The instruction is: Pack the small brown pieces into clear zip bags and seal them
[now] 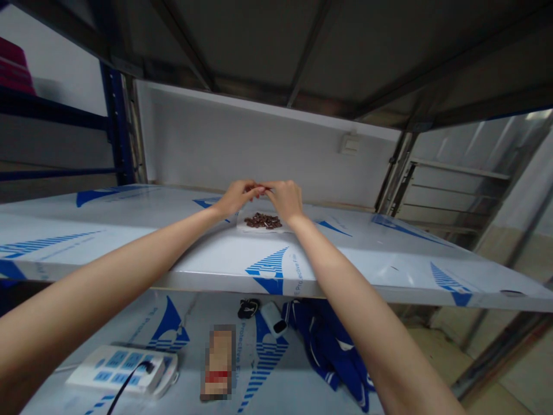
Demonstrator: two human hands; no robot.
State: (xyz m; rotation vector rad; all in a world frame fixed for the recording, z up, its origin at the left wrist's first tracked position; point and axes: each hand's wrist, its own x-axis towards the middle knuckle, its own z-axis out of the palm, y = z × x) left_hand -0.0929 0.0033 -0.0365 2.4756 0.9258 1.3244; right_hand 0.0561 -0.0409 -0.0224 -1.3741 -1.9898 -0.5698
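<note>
On the white, film-covered shelf with blue print [207,262], small dark-brown pieces [262,221] lie heaped on a thin white tray [241,221]. Beyond, the left hand [235,195] and right hand [286,197] meet, fingers bent (what they grasp, if anything, cannot be told). A loose pinch could drop anything held; a lowered right wrist could scatter the pieces.

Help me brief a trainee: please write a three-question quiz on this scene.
1. True or false: the left hand and right hand are close together.
2. Where is the pile of small brown pieces? A) lower shelf B) upper shelf C) floor
3. Fill in: on the lower shelf, the white power strip has a ____ plug in it.

Key: 1. True; 2. B; 3. black
</note>
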